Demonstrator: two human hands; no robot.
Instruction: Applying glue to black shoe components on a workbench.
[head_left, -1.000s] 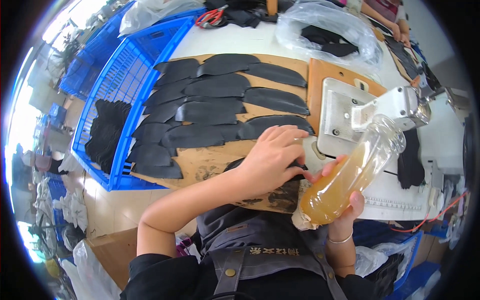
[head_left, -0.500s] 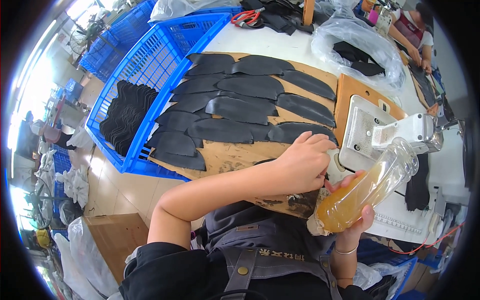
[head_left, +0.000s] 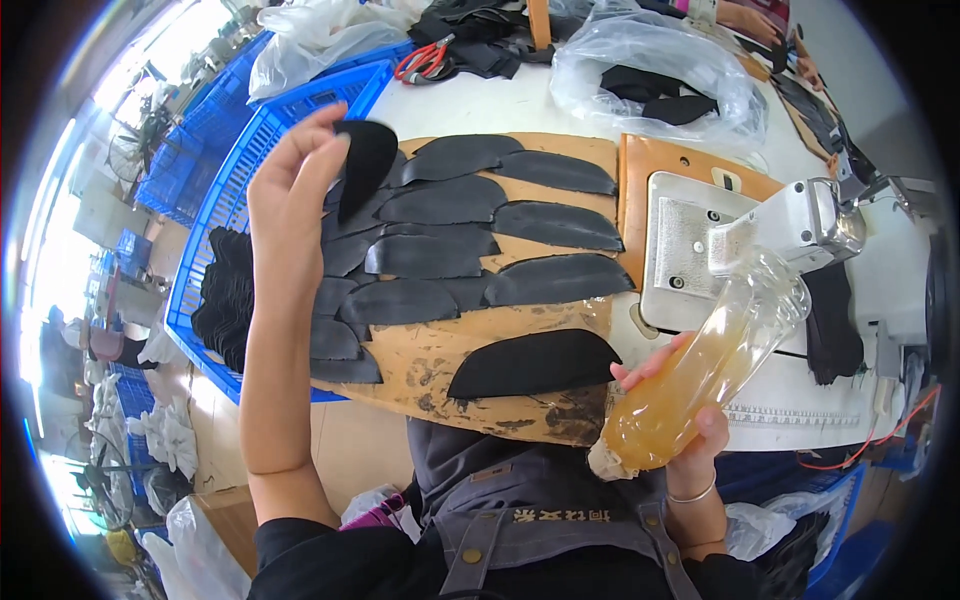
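My left hand [head_left: 300, 175] is raised over the far left part of the brown board [head_left: 420, 390], fingers closed on a curved black fabric piece [head_left: 370, 160]. In my right hand [head_left: 690, 440], at the board's near right corner, is a clear plastic bottle [head_left: 690, 370] part full of amber liquid. It tilts with its pale, crusted tip [head_left: 606, 461] pointing down and left. A matte black half-oval piece [head_left: 535, 362] lies alone on the near part of the board. Beyond it, several shiny black pieces [head_left: 440, 200] overlap in rows.
A blue crate [head_left: 215, 240] with stacked black pieces [head_left: 225, 300] stands left of the board. To the right is a sewing machine [head_left: 770, 230] with a metal plate. Red-handled scissors [head_left: 425, 62] and a plastic bag [head_left: 660, 70] lie behind. Another person's hands [head_left: 760, 20] show far right.
My left hand has moved from beside the bottle to the far left, where it holds a black piece. The lone piece on the board is uncovered. The bottle stays in my right hand.
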